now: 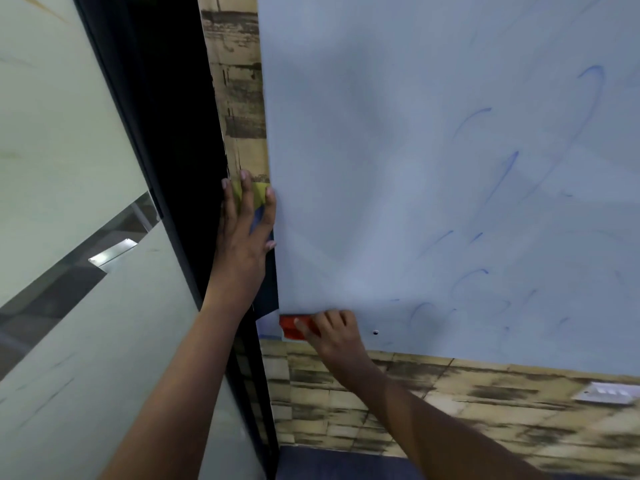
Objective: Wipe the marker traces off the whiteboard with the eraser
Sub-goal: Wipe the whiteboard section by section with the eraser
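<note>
The whiteboard fills the right of the view, pale grey-blue, with faint blue marker traces smeared across its right and lower parts. My right hand grips a red eraser and holds it against the board's lower left corner. My left hand lies flat with straight, spread fingers on the wall strip at the board's left edge, over a yellow-green patch.
A brick-pattern wall runs below and left of the board. A dark door frame and frosted glass panel stand at the left. A white switch plate sits on the wall at lower right.
</note>
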A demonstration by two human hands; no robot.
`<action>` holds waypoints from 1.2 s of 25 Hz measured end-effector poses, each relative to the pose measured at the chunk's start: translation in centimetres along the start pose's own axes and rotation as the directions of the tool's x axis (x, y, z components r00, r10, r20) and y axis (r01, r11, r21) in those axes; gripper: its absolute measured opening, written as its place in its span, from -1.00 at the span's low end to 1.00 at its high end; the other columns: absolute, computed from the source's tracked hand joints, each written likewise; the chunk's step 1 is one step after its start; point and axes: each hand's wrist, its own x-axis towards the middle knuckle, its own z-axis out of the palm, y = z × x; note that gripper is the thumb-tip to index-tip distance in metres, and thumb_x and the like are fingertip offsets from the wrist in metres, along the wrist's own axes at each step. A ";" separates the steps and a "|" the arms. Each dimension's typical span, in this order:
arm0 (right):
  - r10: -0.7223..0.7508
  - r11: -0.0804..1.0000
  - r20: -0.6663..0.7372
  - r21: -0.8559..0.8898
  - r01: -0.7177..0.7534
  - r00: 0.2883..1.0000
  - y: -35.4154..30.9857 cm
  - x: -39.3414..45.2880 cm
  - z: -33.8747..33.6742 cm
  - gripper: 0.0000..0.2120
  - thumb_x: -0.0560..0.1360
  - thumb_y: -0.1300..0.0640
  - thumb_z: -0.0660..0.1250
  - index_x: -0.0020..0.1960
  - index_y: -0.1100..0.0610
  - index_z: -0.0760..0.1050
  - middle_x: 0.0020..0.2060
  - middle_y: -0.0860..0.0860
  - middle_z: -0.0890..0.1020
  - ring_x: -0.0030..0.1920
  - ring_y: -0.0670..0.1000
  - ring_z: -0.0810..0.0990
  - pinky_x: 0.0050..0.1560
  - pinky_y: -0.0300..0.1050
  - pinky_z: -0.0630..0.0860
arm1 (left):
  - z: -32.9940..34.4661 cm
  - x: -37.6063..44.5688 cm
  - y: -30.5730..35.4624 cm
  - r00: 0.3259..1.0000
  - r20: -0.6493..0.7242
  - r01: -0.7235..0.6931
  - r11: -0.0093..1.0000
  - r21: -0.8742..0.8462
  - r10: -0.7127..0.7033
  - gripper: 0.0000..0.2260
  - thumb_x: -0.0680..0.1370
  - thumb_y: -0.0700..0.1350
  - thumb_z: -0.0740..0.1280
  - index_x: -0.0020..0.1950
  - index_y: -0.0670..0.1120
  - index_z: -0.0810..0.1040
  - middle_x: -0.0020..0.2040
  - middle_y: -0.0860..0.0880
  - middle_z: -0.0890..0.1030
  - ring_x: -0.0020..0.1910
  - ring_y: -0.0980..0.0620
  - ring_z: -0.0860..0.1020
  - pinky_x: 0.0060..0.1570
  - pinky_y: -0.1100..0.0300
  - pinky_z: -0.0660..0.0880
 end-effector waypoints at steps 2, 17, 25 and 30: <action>-0.092 0.996 0.100 -0.001 0.093 0.991 0.8 -1.6 1.0 -0.70 0.57 0.16 0.25 0.25 0.07 0.60 -0.05 0.08 0.58 -0.09 0.14 0.51 -0.08 0.04 0.50 | -0.1 0.0 0.0 1.000 0.002 0.001 1.000 0.009 -0.001 -0.14 0.56 -0.35 0.46 0.72 -0.11 0.02 0.69 -0.38 -0.04 0.66 -0.48 -0.10 0.63 -0.27 -0.03; 0.006 1.000 -0.083 -0.022 -0.007 0.996 1.3 1.4 -1.6 -0.57 0.56 0.04 0.48 0.41 0.06 0.56 -0.01 0.11 0.58 -0.05 0.14 0.51 -0.08 0.06 0.41 | -0.4 0.0 0.4 1.000 -0.001 0.019 0.999 0.051 -0.019 -0.17 0.60 -0.28 0.44 0.73 -0.13 0.01 0.71 -0.36 -0.07 0.68 -0.45 -0.13 0.66 -0.05 -0.24; -0.045 0.999 0.104 -0.013 0.047 0.994 1.7 -0.3 -1.2 -0.55 0.46 0.14 0.54 0.32 0.02 0.57 -0.03 0.07 0.54 -0.05 0.12 0.48 -0.06 0.04 0.42 | -0.4 0.0 0.5 1.000 0.005 -0.007 1.000 0.013 0.007 -0.18 0.60 -0.32 0.43 0.72 -0.12 0.03 0.70 -0.39 -0.04 0.67 -0.48 -0.12 0.67 -0.21 -0.10; 0.436 0.900 -0.217 0.086 -0.428 0.873 5.6 -0.4 -7.8 -0.49 0.42 -0.11 0.60 0.27 0.13 0.66 0.00 0.07 0.67 -0.02 0.06 0.60 -0.07 -0.05 0.56 | -0.3 -0.4 1.1 0.999 -0.034 0.033 0.997 -0.076 -0.036 -0.20 0.59 -0.20 0.48 0.71 -0.21 0.11 0.69 -0.41 -0.01 0.67 -0.48 -0.09 0.65 -0.35 0.03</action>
